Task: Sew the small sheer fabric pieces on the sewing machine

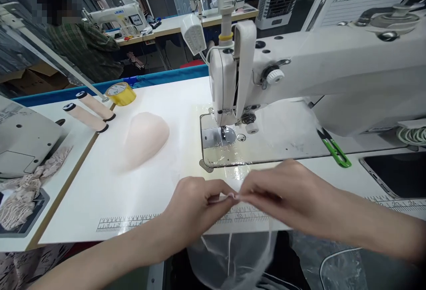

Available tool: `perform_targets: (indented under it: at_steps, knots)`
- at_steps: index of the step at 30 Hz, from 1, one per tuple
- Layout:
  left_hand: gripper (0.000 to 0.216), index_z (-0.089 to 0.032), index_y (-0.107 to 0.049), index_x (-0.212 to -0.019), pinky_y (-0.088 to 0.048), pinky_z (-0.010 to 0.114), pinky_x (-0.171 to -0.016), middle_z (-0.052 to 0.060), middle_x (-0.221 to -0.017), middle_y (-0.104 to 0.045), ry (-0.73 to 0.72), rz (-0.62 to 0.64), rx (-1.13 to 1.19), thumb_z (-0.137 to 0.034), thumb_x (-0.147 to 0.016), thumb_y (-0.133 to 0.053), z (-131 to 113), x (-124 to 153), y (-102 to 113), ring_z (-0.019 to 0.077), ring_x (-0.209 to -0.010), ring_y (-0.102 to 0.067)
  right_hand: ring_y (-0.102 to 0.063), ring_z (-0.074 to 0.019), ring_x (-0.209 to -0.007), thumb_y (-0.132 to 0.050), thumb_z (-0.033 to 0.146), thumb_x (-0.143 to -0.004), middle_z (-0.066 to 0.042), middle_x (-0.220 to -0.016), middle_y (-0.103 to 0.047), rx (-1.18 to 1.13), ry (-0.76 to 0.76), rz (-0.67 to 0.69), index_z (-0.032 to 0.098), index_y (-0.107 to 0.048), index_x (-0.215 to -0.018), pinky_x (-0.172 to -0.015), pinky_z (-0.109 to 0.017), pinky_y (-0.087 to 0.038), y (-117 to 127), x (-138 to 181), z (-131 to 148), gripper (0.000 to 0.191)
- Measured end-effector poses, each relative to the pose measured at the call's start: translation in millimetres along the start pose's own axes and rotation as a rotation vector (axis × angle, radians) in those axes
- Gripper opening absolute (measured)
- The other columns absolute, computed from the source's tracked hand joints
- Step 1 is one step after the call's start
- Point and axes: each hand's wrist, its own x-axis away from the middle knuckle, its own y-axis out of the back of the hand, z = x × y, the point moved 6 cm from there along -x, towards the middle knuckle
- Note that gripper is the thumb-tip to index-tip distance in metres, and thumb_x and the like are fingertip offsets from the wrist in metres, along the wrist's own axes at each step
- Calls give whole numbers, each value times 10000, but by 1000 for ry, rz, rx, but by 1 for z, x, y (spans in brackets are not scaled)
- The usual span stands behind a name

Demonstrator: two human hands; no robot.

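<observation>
Over the table's front edge, my left hand (pixel 203 205) and my right hand (pixel 282 192) meet, both pinched closed on the edge of a sheer white fabric (pixel 229 254). Its folded edge shows between the fingertips, while the rest hangs down over my lap. Just beyond the hands is the needle plate (pixel 216 138) of a white sewing machine (pixel 229 77), its presser foot above the plate. A pale pink moulded cup (pixel 148 137) lies on the table to the left, apart from both hands.
Green thread snips (pixel 336 148) and a phone (pixel 397 172) lie at right. Two thread cones (pixel 86 117) and yellow tape (pixel 121 94) stand at left, near lace (pixel 23 201). A printed ruler (pixel 124 223) runs along the front edge. A person (pixel 83 50) sits beyond, at another machine.
</observation>
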Motion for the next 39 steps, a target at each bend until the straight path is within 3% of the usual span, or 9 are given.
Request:
perform_targets:
  at_steps: [4,7,10,14,19,22,28,32,39]
  knots:
    - [258,-190,-624,-634,-433,313,-739,-79,-459,-475,-74,-38,-208,-244,-886,-602,27,-21,-12,77,-446,-392,-531,-84,-519,-550,201,-909,45,-599,-597,-91,-227,-19,187,-637,-801,-511,-207,-361,-16,-23,-50,140]
    - [43,-186,-642,-847,-399,377,-844,-102,-504,-512,-76,-67,-303,-220,-865,-622,42,-30,-15,73,-437,-403,-568,-105,-566,-567,211,-897,34,-643,-640,-23,-277,-73,200,-668,-834,-551,-223,-374,-27,-33,-78,119]
    - [269,-160,-570,-1087,-388,397,-867,-29,-729,-647,-80,-138,-433,-264,-851,-649,42,-32,-10,137,-616,-565,-578,-110,-584,-583,220,-891,36,-658,-657,24,-310,-97,211,-687,-860,-555,-227,-359,-31,-38,-89,108]
    - [199,-176,-607,-1045,-348,459,-989,49,-962,-685,-246,-214,-598,-231,-857,-641,26,-29,-7,208,-882,-617,-574,-110,-596,-571,213,-904,20,-697,-671,69,-321,-101,203,-695,-849,-556,-233,-346,-31,-40,-90,135]
    - [166,-175,-666,-1031,-325,474,-1031,17,-1025,-723,-390,-204,-709,-148,-876,-615,16,-20,-14,203,-914,-613,-575,-125,-628,-543,239,-929,15,-641,-636,83,-294,-161,202,-697,-818,-626,-253,-388,-28,-41,-92,193]
    - [203,-166,-665,-1092,-315,474,-1030,19,-1149,-711,-367,-135,-714,-208,-908,-592,18,-19,-18,212,-972,-614,-572,-133,-635,-574,280,-919,12,-628,-624,108,-298,-207,211,-716,-836,-611,-255,-391,-24,-38,-97,178]
    - [254,-167,-637,-1171,-308,464,-1034,17,-1237,-675,-338,-97,-653,-232,-937,-563,25,-25,-17,224,-1111,-602,-576,-149,-671,-596,346,-917,-36,-836,-685,271,-389,-283,212,-738,-985,-631,-286,-416,-14,-29,-109,206]
    - [271,-164,-628,-1194,-316,460,-1026,25,-1239,-673,-342,-90,-622,-225,-940,-557,27,-28,-17,226,-1123,-612,-594,-178,-800,-489,318,-983,-66,-917,-689,433,-223,-280,208,-730,-1075,-730,-325,-422,-18,-25,-98,280]
    - [249,-167,-647,-1159,-309,463,-1042,40,-1249,-667,-322,-71,-596,-218,-937,-548,30,-27,-17,236,-1150,-603,-575,-200,-850,-511,364,-978,-45,-775,-682,700,-58,-210,176,-682,-1157,-684,-323,-364,-29,-23,-76,310]
